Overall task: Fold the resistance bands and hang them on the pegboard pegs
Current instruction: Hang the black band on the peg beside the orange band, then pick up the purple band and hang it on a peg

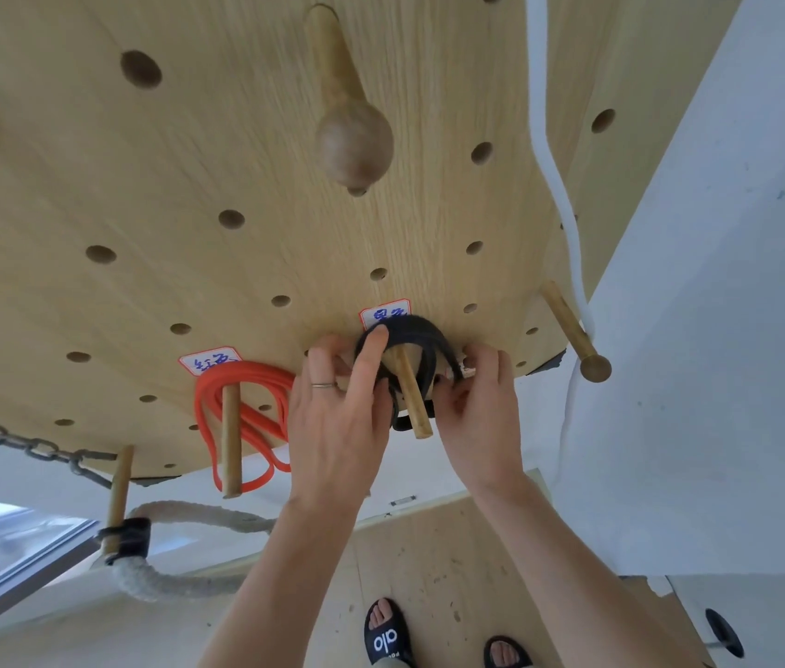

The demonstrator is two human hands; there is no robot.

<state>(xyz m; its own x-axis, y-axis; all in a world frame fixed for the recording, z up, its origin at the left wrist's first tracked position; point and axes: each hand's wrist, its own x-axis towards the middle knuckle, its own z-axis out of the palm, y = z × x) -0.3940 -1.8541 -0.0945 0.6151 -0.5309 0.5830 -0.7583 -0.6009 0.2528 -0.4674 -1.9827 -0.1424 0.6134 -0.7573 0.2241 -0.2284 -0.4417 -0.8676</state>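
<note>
Up close against a pale wooden pegboard (236, 151), both hands work at a folded black band (422, 337) looped over a wooden peg (412, 397) near the board's lower edge. On the left hand (337, 426), which wears a thin ring, the forefinger lies along the top of the band's loop, while its other fingers (320, 366) curl around the band's left side. The right hand (475, 412) pinches the band's right side, its fingers curled in on the black strip just beside the peg. Behind the band, a white label with a red border (383, 313) carries blue handwriting, half covered and not readable. To the left, a folded red band (246, 417) already hangs over its own peg (230, 441), under a second red-bordered label (210, 361) with blue handwritten characters that I cannot make out. A gourd-shaped wooden piece (352, 137) sticks out higher up the board. A white cord (554, 151) runs down the board's right side past another peg (573, 332). At lower left, a metal chain (19, 443) and a thick rope (178, 585) hang by a further peg (116, 499). Below, on the wooden floor (434, 561), the person's black slide sandal (388, 636) reads "alo" in white.
</note>
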